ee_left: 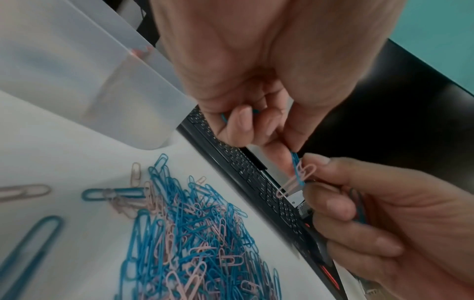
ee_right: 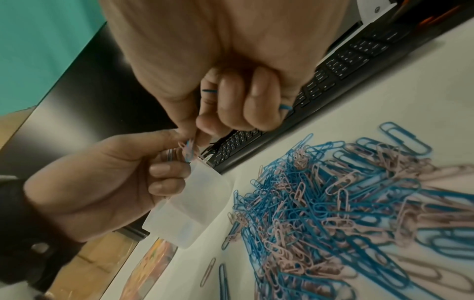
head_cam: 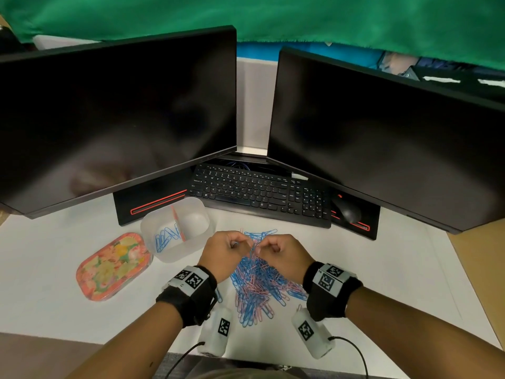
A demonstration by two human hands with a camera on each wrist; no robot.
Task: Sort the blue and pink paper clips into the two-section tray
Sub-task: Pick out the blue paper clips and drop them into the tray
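1. Both hands met above the far end of the pile of paper clips [head_cam: 259, 283] on the white tabletop [head_cam: 369, 269].
2. The left hand [head_cam: 224, 253] pinched a blue clip [ee_left: 297, 168] between thumb and forefinger, other fingers curled — more blue wire showed inside its palm.
3. The right hand [head_cam: 284, 255] pinched a pink clip [ee_left: 295, 182] that was hooked through the blue one; its grip was clamped too, with blue clips tucked under the curled fingers.
4. The two-section tray [head_cam: 153, 228] stood left of the hands, just beside the pile — blue clips lay in its left compartment, and the right compartment looked bare.
5. A floral lid [head_cam: 112, 266] lay further left; a keyboard [head_cam: 259, 192] sat behind.
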